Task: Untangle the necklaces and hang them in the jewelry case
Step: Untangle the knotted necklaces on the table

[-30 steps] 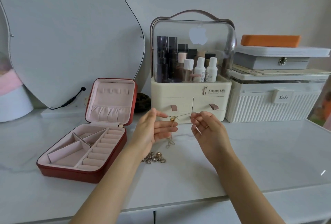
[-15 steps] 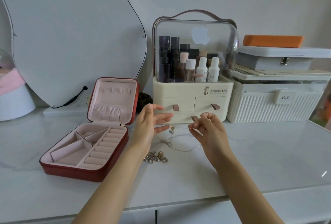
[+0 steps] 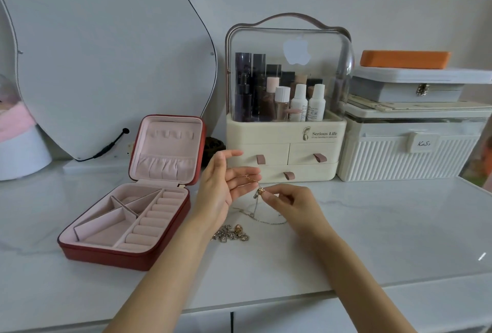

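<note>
Two hands work over a white marble table (image 3: 372, 226). The left hand (image 3: 222, 189) is held up with its palm showing and its fingers spread out straight. A thin gold chain (image 3: 250, 178) lies across those fingers. The right hand (image 3: 290, 200) sits at 3 o'clock from the left hand, very near it. Its thumb and first finger are pinching a small gold bead (image 3: 261, 191) on the chain. From the bead, a thin silver chain (image 3: 262, 218) hangs down and curls on the table between the two wrists. At 6 o'clock from the bead lies a small pile of chains and charms (image 3: 231, 235), flat on the table and touching no hand. The red jewelry case (image 3: 127, 255) is at 9 o'clock from the hands, lid up, pink inside. No necklace is in it. A cream makeup box (image 3: 282, 146) with bottles stands at 12 o'clock from the hands.
</note>
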